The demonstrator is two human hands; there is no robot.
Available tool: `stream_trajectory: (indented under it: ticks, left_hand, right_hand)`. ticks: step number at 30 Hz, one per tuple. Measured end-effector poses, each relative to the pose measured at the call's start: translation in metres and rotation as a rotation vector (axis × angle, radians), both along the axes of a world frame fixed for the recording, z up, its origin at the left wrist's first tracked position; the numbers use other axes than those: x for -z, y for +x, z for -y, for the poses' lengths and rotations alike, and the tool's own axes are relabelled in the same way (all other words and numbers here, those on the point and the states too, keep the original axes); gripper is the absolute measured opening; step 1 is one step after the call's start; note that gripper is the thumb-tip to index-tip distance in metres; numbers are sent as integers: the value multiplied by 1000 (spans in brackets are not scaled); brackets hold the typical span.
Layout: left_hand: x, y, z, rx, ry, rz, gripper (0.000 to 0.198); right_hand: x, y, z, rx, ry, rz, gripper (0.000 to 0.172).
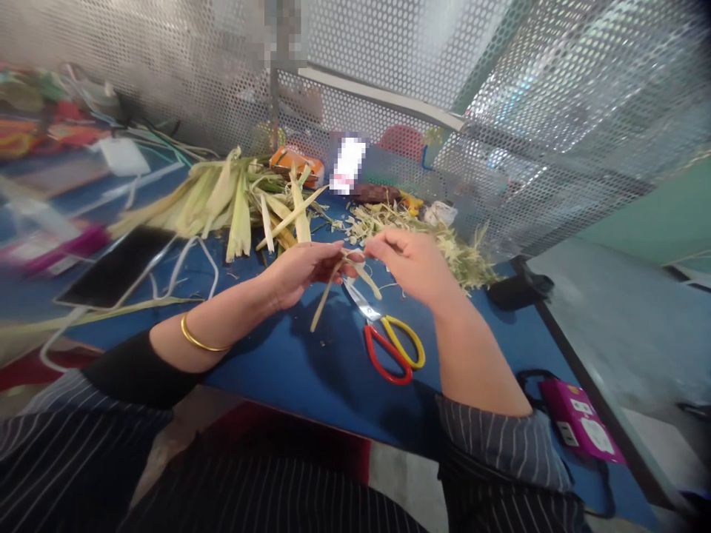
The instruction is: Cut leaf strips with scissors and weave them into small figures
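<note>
Pale husk strips (369, 281) hang from the fingers of my left hand (303, 272), which is closed on them near the middle of the view. Close on its right, my right hand (414, 265) has thumb and fingertips pinched together beside the strips; what they hold is too small to make out. Scissors with one red and one yellow handle (389, 340) lie on the blue table (266, 374) just below my hands, blades toward the strips. Beyond my left hand lies a pile of long pale-green husks (214, 196).
Shredded husk bits (461, 248) are heaped behind my right hand. A black tablet (118, 268) with white cables lies at left. A black roll (519, 289) and a magenta box (582, 420) sit at the right edge. Perforated metal mesh (389, 52) rises behind the table.
</note>
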State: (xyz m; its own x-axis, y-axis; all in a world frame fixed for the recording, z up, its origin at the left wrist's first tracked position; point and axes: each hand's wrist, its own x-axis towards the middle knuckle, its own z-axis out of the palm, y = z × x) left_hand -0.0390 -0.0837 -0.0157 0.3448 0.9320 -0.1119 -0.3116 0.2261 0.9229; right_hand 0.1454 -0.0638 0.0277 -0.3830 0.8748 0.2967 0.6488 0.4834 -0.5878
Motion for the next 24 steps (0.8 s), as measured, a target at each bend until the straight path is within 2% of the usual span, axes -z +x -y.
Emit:
stream_trajectory:
  ticks: [2, 5, 9, 11, 14, 16, 20, 24]
  left_hand:
    - [0, -1, -2, -38, 1, 22, 24]
    - [3, -2, -3, -60, 15, 27, 16]
    - [7, -2, -4, -50, 61, 12, 16]
    - [8, -2, -4, -75, 67, -11, 15]
    - [8, 0, -4, -149, 85, -33, 13]
    - [9, 1, -4, -182, 105, -40, 12]
    - [11, 1, -6, -166, 87, 0, 14]
    - [6, -2, -6, -155, 52, 87, 17]
  right_hand:
    - [0, 1, 0, -96, -166, 54, 34]
    - [4, -4, 0, -177, -268, -2, 29]
    - [9, -12, -1, -227, -403, -163, 19]
    - [12, -13, -2, -199, -426, -200, 17]
    - [16, -12, -4, -89, -302, -126, 20]
    - [17, -10, -5, -78, -208, -34, 21]
    - [18, -9, -6, -51, -54, 129, 19]
    - [15, -11, -4, 80, 288, 104, 11]
